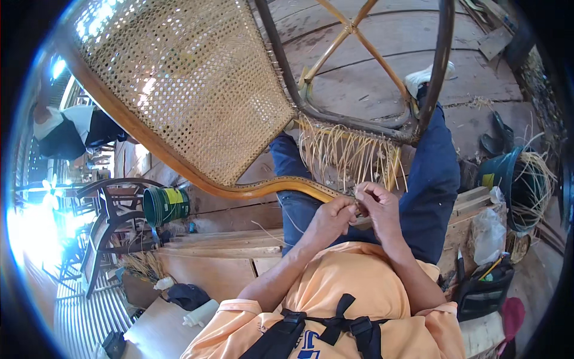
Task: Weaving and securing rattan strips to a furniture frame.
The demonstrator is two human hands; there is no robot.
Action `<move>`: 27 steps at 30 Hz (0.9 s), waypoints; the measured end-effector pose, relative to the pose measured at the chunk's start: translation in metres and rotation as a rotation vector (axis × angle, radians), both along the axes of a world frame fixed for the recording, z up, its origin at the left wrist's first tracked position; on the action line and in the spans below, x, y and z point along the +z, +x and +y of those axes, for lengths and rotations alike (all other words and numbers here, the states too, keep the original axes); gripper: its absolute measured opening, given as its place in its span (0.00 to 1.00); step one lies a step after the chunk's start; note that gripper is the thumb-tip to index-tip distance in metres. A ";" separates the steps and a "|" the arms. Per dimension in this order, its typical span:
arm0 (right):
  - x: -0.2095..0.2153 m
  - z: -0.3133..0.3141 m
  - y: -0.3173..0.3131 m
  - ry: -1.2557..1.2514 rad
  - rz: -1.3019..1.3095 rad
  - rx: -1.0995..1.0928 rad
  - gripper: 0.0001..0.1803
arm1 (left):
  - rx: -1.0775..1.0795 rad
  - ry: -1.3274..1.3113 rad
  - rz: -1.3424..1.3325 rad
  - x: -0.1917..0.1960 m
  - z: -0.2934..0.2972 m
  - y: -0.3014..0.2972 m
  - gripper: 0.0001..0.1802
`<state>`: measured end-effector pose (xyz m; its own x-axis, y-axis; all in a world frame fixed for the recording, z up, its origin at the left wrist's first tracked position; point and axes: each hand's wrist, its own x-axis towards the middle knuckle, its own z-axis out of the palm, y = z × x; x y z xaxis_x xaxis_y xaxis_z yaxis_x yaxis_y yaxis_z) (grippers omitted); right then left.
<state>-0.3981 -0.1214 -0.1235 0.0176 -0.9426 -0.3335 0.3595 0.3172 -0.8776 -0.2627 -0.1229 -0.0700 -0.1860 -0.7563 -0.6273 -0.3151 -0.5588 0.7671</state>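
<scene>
A wooden chair frame (pixel 251 190) with woven cane webbing (pixel 197 90) lies across my lap, its curved arm running down to my hands. At the lower end of that arm, my left hand (pixel 332 221) is closed, with the fingertips pinched. My right hand (pixel 381 209) meets it there, thumb and fingers pressed together. What the fingertips hold is too small to make out. Just beyond my hands, loose cane strands (pixel 353 146) hang in a fringe from a dark frame bar (pixel 359 122) between my legs.
A green bucket of cane strands (pixel 505 179) stands at the right, near a clear plastic bag (pixel 488 234) and a black tool pouch (pixel 487 287). On the left are another green bucket (pixel 165 204) and dark chair frames (pixel 110 221). Wooden boards (pixel 209 263) lie behind my hands.
</scene>
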 end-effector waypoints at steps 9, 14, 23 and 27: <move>0.000 0.004 -0.006 0.109 -0.032 -0.086 0.05 | 0.098 -0.010 0.137 -0.013 0.001 0.002 0.11; -0.006 0.007 0.003 0.170 -0.156 -0.039 0.05 | -0.004 -0.199 -0.009 -0.020 -0.001 0.005 0.10; -0.008 0.005 -0.004 0.137 -0.261 0.009 0.04 | -0.105 -0.472 -0.165 -0.009 -0.005 -0.001 0.10; -0.005 0.004 -0.005 0.109 -0.171 -0.064 0.04 | 0.024 -0.142 -0.088 -0.003 -0.006 -0.013 0.12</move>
